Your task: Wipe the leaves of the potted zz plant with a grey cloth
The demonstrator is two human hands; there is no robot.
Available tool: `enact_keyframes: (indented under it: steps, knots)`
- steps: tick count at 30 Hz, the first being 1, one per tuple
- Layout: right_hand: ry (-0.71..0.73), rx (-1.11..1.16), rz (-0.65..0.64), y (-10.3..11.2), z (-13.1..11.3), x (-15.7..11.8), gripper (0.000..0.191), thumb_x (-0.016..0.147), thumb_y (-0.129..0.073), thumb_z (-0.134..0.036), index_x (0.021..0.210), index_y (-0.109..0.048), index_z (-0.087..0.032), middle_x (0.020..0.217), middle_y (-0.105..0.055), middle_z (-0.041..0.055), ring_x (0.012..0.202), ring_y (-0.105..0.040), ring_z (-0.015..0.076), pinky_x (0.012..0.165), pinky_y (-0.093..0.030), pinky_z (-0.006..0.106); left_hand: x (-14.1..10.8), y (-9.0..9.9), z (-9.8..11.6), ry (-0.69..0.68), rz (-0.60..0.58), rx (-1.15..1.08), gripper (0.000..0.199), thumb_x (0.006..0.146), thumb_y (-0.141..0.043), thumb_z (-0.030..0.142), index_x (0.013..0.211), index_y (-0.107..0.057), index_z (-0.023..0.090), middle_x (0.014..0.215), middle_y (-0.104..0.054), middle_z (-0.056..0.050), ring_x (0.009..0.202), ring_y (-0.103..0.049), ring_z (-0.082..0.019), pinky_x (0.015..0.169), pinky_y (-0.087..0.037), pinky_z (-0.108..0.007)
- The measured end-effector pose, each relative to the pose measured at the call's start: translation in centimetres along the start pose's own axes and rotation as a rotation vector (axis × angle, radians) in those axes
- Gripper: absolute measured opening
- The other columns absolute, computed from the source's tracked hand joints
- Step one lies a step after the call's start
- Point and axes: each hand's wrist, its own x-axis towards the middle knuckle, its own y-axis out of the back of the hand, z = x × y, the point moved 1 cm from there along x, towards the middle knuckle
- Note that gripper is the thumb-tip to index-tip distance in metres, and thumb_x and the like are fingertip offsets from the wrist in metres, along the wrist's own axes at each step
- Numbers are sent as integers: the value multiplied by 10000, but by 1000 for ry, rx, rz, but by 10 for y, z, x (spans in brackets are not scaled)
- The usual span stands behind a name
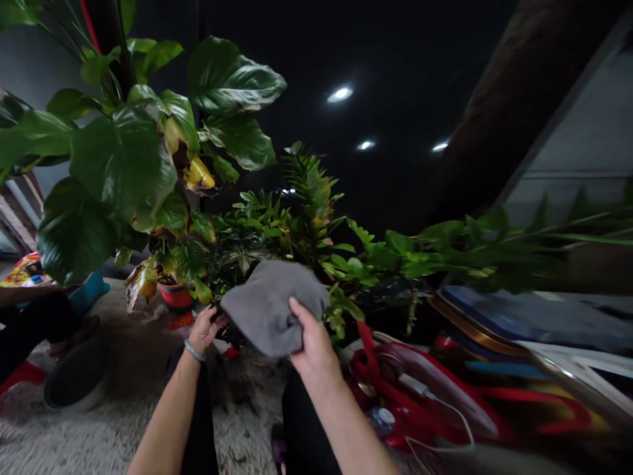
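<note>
A soft grey cloth (274, 307), bunched into folds on its near side, is held up in front of me. My right hand (316, 340) grips its near right edge, thumb on top and the other fingers hidden beneath. Close to the cloth's left corner is my left hand (204, 330), wearing a pale bangle (194, 351). Its fingers are apart and slightly bent, and they seem to hold nothing. Whether a fingertip touches the cloth is hard to tell.
Leafy plants (277, 224) stand ahead, one in a red pot (175, 297). At right lies a red bag (395, 359) with a white cable (465, 422) and a bottle (383, 419). A dark basin (76, 376) sits at left, near another person's leg (37, 336).
</note>
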Motion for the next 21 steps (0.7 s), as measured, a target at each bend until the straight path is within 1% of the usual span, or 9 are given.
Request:
enact_keyframes:
  steps: [2,4,7,9,11,12,16,18,21]
  knots:
    - [57,84,65,-15,-12,25,322,620,-810,-232,928,-718,-223,901,-810,26,994,-740,259,881,-609,400,-4,0,1,11,10,-30,156,675,-791,179,797,-694,185,840,-759,-44,764,-700,-216,792,-569,-377]
    - [-70,62,111,-21,-3,35,268,611,-793,-207,860,-698,-235,783,-796,3,935,-754,257,839,-619,419,-6,1,4,17,10,-34,164,668,-796,174,794,-692,174,832,-756,-42,761,-706,-217,777,-568,-374]
    - [-321,-79,42,-7,32,12,211,610,-809,-239,790,-702,-214,679,-775,40,856,-768,308,791,-618,458,-3,3,6,21,21,14,146,667,-797,164,782,-708,157,787,-755,-45,759,-702,-211,756,-552,-333]
    - [-392,-123,-40,8,44,-11,235,607,-835,-267,792,-729,-169,705,-784,92,848,-768,338,801,-613,464,-1,4,7,27,38,33,141,662,-801,151,772,-712,159,774,-756,-41,778,-700,-206,772,-545,-312]
    - [-370,-90,-54,15,35,-21,289,611,-849,-298,834,-743,-149,757,-795,111,853,-767,336,816,-616,455,-1,4,7,31,40,27,155,667,-807,155,789,-711,165,793,-758,-37,792,-702,-198,798,-546,-309]
    - [-319,-50,-44,14,25,-17,310,617,-848,-309,868,-743,-160,791,-802,100,862,-768,320,825,-619,442,-2,3,7,34,34,20,166,672,-808,161,806,-709,166,808,-758,-35,788,-702,-193,801,-548,-314]
    - [-54,123,44,-12,-15,26,312,623,-810,-233,921,-716,-223,852,-811,19,895,-764,243,852,-622,382,-10,0,6,43,-7,20,150,704,-783,159,831,-704,159,852,-759,-47,777,-705,-195,793,-556,-348]
    - [-105,92,88,-22,-11,35,256,620,-787,-196,857,-697,-236,769,-799,-3,863,-768,238,823,-627,390,-11,-1,4,33,-15,23,133,704,-777,166,820,-712,165,862,-765,-48,798,-708,-206,808,-556,-367]
    - [-331,-58,37,-17,20,14,184,604,-798,-222,755,-693,-228,661,-776,27,792,-772,291,750,-632,434,-5,0,1,15,-10,34,123,658,-804,182,747,-721,166,790,-765,-44,795,-708,-226,808,-551,-359]
